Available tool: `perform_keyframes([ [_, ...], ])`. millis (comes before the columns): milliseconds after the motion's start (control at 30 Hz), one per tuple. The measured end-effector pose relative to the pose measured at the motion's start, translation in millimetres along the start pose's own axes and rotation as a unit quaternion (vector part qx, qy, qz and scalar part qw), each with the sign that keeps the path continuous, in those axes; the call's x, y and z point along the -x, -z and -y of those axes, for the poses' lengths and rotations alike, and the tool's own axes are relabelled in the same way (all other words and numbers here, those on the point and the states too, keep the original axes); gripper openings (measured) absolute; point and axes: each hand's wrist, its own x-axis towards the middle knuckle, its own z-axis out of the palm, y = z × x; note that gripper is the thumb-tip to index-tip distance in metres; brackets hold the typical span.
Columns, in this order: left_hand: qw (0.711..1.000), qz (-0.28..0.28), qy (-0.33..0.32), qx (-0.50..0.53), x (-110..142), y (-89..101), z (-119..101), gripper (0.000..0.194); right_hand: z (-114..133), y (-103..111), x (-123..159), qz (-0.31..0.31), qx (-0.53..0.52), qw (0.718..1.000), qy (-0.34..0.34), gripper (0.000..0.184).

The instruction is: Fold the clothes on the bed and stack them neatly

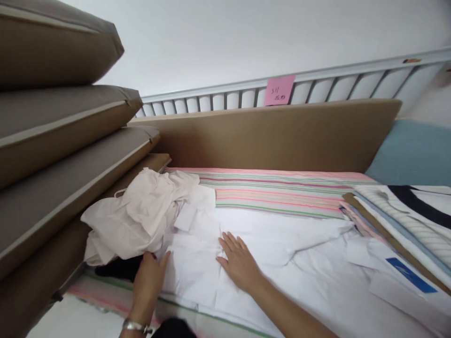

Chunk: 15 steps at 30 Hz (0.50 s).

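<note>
Nearby, cream cloth (141,213), perhaps partly over the white garment (268,239).

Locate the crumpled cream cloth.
In the head view, the cream cloth lies at the left, between the cushion stack and the white fabric, by the left hand.

On the pink note (279,90), handwritten in dark strokes: what looks like "311" on the upper line, with a second, shorter line of writing beneath it, too small and blurred to make out. Fixed to the slatted railing (232,101) along the far edge of the bed (275,190), right of the middle, upright with a slight tilt. Toward the near right corner of the bed, on white clothing (327,277), a blue label (411,275) with a pale mark, too blurred to read.
</note>
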Motion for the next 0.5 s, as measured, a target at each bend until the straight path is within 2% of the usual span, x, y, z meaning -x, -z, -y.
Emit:
perform_keyframes([
  [67,0.999,0.029,0.025,0.022,0.7,2.2,-4.2,0.061,-0.6,0.7,0.5,-0.002,0.01,1.0,0.002,0.059],
  [167,0.998,0.057,0.006,0.013,7.5,1.9,-7.2,0.051,-0.3,3.1,0.0,-0.007,0.018,1.0,0.006,0.058],
  [333,0.995,0.013,-0.08,-0.049,15.7,2.7,-25.3,0.036,-1.3,-0.2,-1.2,-0.014,0.018,1.0,0.011,0.057],
  [500,1.0,0.019,-0.017,0.002,-4.1,8.6,-56.9,0.051,-3.1,-3.5,-0.1,-0.037,0.006,0.999,0.022,0.055],
])
